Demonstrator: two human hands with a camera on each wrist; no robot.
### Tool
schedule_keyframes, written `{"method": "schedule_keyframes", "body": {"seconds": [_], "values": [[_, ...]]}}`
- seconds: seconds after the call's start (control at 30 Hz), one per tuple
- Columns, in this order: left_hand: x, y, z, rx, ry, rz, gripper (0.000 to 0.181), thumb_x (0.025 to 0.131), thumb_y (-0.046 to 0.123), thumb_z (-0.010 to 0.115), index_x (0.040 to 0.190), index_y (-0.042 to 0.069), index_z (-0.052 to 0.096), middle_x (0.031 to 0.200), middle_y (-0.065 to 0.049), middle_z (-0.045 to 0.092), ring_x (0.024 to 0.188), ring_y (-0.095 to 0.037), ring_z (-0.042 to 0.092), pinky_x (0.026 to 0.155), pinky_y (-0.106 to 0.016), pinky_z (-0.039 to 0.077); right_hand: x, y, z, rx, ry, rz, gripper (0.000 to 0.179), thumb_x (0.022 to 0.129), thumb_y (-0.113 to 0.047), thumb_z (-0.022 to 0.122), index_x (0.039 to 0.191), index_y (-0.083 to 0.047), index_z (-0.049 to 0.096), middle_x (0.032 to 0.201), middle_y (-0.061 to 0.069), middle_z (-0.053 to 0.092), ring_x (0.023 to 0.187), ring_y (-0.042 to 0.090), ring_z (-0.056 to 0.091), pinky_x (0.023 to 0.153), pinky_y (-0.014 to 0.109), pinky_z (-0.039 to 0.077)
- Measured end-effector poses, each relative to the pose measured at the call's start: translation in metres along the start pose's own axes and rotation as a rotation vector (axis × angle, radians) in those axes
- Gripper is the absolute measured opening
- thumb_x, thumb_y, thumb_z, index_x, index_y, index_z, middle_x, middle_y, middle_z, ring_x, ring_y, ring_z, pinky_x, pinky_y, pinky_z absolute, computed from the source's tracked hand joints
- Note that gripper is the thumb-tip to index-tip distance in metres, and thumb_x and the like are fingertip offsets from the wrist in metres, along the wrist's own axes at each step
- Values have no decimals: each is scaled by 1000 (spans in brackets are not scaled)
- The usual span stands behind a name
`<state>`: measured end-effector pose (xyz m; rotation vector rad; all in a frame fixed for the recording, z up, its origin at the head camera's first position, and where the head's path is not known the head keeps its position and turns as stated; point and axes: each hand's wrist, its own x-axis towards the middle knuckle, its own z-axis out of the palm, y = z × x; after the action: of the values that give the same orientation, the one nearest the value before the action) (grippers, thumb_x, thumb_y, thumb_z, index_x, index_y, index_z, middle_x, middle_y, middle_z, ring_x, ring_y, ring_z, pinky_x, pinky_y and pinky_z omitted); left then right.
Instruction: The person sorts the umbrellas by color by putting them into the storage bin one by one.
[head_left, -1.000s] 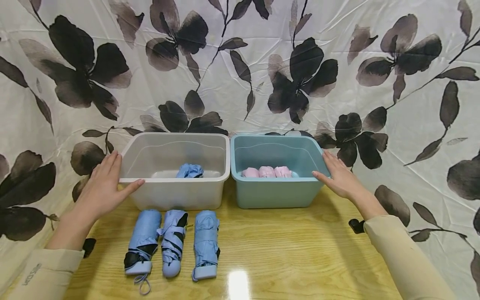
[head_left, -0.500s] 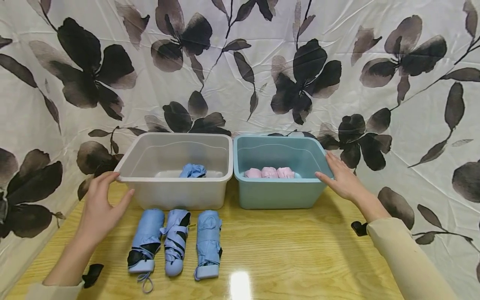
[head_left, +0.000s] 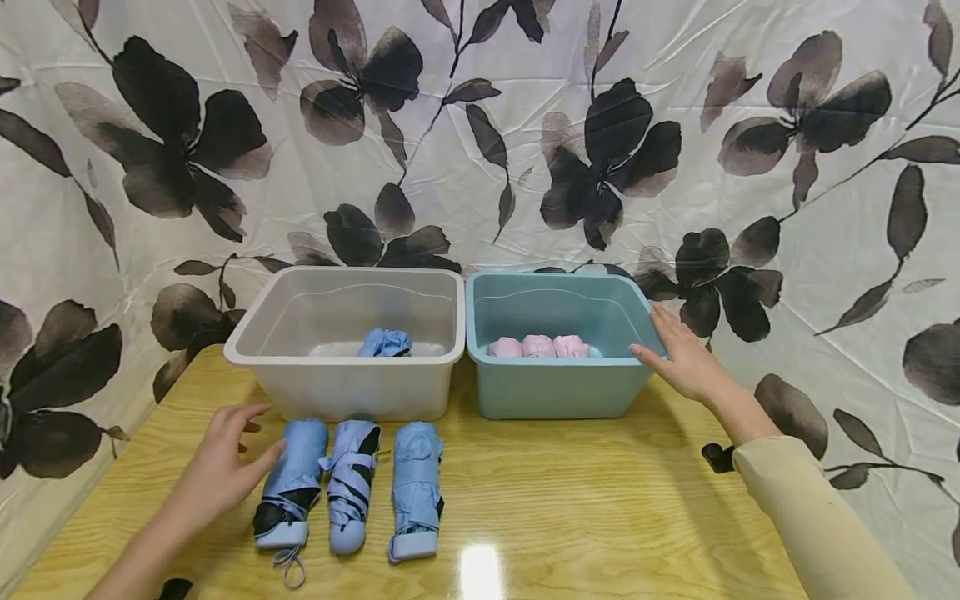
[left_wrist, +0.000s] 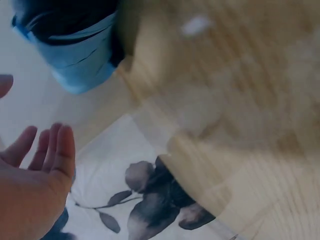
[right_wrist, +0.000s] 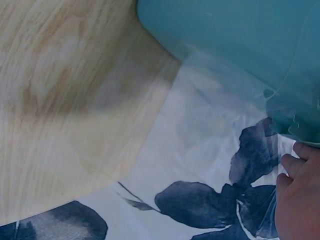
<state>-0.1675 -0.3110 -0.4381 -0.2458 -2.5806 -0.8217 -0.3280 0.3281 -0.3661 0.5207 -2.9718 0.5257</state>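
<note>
Just right of the thumb of the left hand (head_left: 221, 465), a folded blue compact umbrella (head_left: 294, 475) lies on the wood-grain table (head_left: 570, 500); contact cannot be told. Its fingers — loosely bent, thumb apart, gripping nothing. Two more folded umbrellas (head_left: 351, 487) (head_left: 417, 492) lie farther right. Right hand (head_left: 688, 360) — fingers extended along the teal bin (head_left: 555, 392)'s right rim; three pink bundles (head_left: 537, 346) inside, left of them. Beyond left fingertips: grey bin (head_left: 352, 389), blue bundle (head_left: 386, 342) inside.

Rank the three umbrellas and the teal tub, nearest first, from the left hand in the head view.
1. Left umbrella, beside the left hand.
2. Middle umbrella, next in row.
3. Right umbrella, ending the row.
4. Teal tub, back right.
</note>
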Motion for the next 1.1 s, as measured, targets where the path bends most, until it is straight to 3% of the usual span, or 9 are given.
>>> {"method": "schedule_keyframes", "body": {"seconds": [0.23,0.4,0.57,0.7,0.83,0.97,1.1], "values": [[0,-7,9,43,-248,-54,61,94,25,79,137,-10,54,130,-30,50,100,-36,62,76,-49,56,1,1,1,10,2,7,91,107,-57,47,166,0,6,173,22,4,158,47,5,125,64,8],[1,-9,11,54,-366,-107,75,96,40,75,145,-8,47,134,-31,48,97,-29,61,72,-42,55,1,0,1,14,-3,9,92,106,-57,47,166,0,6,173,23,5,158,47,5,125,65,8],[6,-13,14,13,-381,-87,79,92,39,80,145,-8,45,134,-31,50,90,-22,60,67,-33,52,1,2,1,23,0,11,92,106,-57,47,166,0,6,173,23,4,158,47,4,125,65,7],[9,-16,16,-44,-397,-87,81,90,34,82,145,-9,41,137,-36,51,95,-31,67,75,-41,58,0,3,1,29,0,16,92,106,-57,47,166,-1,5,174,21,3,158,48,4,124,67,9],[9,-16,17,-104,-409,-130,81,90,29,83,144,-8,36,137,-42,50,99,-41,69,78,-47,59,0,3,2,36,1,10,91,106,-56,47,166,-1,6,173,22,4,157,49,5,123,69,10],[9,-13,18,-115,-408,-171,82,89,25,83,144,-8,32,137,-45,48,108,-48,65,81,-51,58,-1,2,2,37,4,9,91,107,-56,47,166,0,6,173,23,4,157,49,5,123,69,10],[10,-11,21,-112,-396,-196,83,88,22,83,143,-10,30,138,-45,46,121,-57,56,91,-63,54,0,3,2,36,9,9,91,107,-56,47,166,-1,6,173,23,5,157,49,7,123,69,10]]}}
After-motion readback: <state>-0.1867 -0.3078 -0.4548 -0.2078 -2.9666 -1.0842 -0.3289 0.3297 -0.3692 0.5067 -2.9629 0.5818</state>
